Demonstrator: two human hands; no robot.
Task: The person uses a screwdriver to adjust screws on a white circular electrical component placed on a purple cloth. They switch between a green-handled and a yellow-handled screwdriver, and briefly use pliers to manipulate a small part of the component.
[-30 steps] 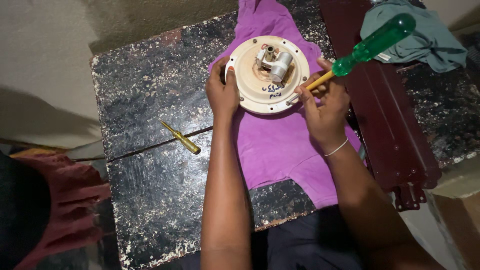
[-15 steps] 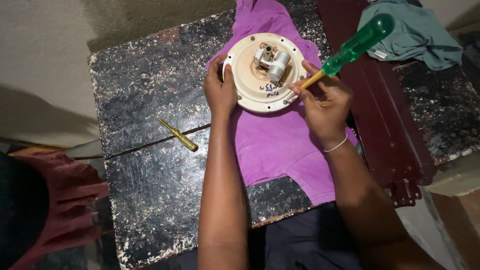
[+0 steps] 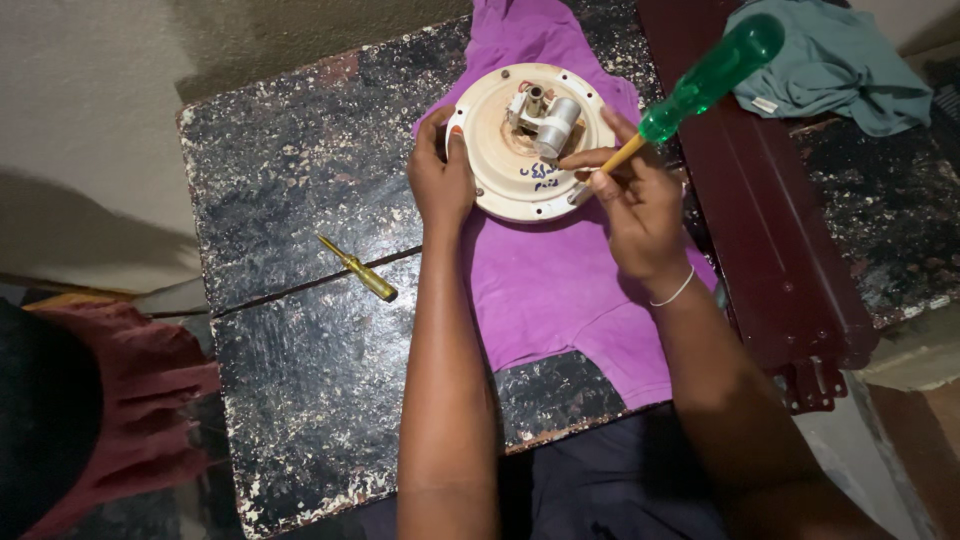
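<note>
Left hand (image 3: 440,180) curled over the near-left rim of a cream round motor housing (image 3: 520,170), fingers pressed against its edge. Right hand (image 3: 635,205) pinched around the shaft of a green-handled screwdriver (image 3: 700,85), tip at the housing's right edge, between both hands. Beneath them, a purple cloth (image 3: 560,290) on a black speckled table (image 3: 290,200). Well left of the left hand, a small yellow screwdriver (image 3: 358,268). Right of the right hand, dark red metal blades (image 3: 770,230); beyond, a teal rag (image 3: 850,70).

Hands on a round motor housing

Left hand (image 3: 440,185) grips the cream housing (image 3: 500,165) rim on a purple cloth (image 3: 550,290); right hand (image 3: 640,205) holds a green-handled screwdriver (image 3: 710,75) at its edge. A yellow screwdriver (image 3: 358,268) lies apart on the table (image 3: 290,180).
</note>
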